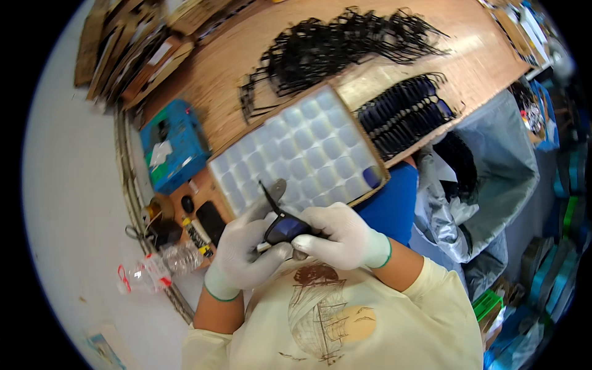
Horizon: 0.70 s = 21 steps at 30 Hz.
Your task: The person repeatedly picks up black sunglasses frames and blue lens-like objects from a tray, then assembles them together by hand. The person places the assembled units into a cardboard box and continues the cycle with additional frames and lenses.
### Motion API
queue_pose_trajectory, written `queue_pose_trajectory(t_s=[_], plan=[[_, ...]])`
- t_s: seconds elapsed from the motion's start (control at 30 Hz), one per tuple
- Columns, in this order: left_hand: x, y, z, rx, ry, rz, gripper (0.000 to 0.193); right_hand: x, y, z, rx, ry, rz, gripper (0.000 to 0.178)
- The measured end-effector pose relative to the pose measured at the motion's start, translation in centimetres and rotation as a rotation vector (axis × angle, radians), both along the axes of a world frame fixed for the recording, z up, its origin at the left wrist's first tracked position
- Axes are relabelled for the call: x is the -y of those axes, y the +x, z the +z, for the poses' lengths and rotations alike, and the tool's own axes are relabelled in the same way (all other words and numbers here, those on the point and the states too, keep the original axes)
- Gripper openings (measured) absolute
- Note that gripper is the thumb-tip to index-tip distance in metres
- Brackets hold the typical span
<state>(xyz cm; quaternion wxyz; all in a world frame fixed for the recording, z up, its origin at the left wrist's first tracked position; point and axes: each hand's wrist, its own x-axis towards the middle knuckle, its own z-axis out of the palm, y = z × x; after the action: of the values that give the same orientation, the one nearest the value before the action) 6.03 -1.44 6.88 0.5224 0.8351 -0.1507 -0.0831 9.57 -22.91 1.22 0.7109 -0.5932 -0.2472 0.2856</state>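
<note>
While the black-framed sunglasses (287,229) sat low over the wearer's shirt, just off the near edge of the tray, both gloved hands were clamped on them: the left hand (243,246) gripped the left end, the right hand (339,237) pinched the right end, thumbs close to the dark lens. One temple stood up toward the far side, its tip overlapping the lens tray (362,131) in view; contact could not be told. Main risk, as judged: the two grips bending against each other, which could twist the frame or spring the lens from its rim. Thumb pressure might also smear or scratch it, glove tips looking greyed. The raised temple could catch the left glove's fingers; if the slick plastic slipped then, the pair would likely drop onto the shirt or the tray's pale compartments, perhaps jarring the dark blue lens (372,177) in the near right corner. Right of the tray, the packed row of sunglasses (401,114) lay close to the table's edge; a wide swing of the right elbow could push some over, toward the grey plastic bag (502,185).
</note>
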Motion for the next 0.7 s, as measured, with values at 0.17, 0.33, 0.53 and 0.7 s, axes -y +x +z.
queue_pose_trajectory(t_s=[0.17,0.33,0.53,0.7], plan=[[2.1,6.1,-3.3,0.074,0.063,-0.177,0.029,4.3,3.8,-1.8,0.151,-0.171,-0.089,0.02],[3.0,11.0,-6.5,-0.07,0.084,-0.147,0.043,14.7,13.4,-4.2,0.633,-0.765,-0.768,0.02],[1.6,12.7,-11.5,-0.054,0.319,-0.168,0.051,25.4,23.4,-13.1,0.438,-1.264,-0.819,0.041],[-7.8,23.5,-15.4,0.101,0.429,0.77,0.051,22.8,23.4,-13.6,0.328,-1.249,-0.771,0.042]])
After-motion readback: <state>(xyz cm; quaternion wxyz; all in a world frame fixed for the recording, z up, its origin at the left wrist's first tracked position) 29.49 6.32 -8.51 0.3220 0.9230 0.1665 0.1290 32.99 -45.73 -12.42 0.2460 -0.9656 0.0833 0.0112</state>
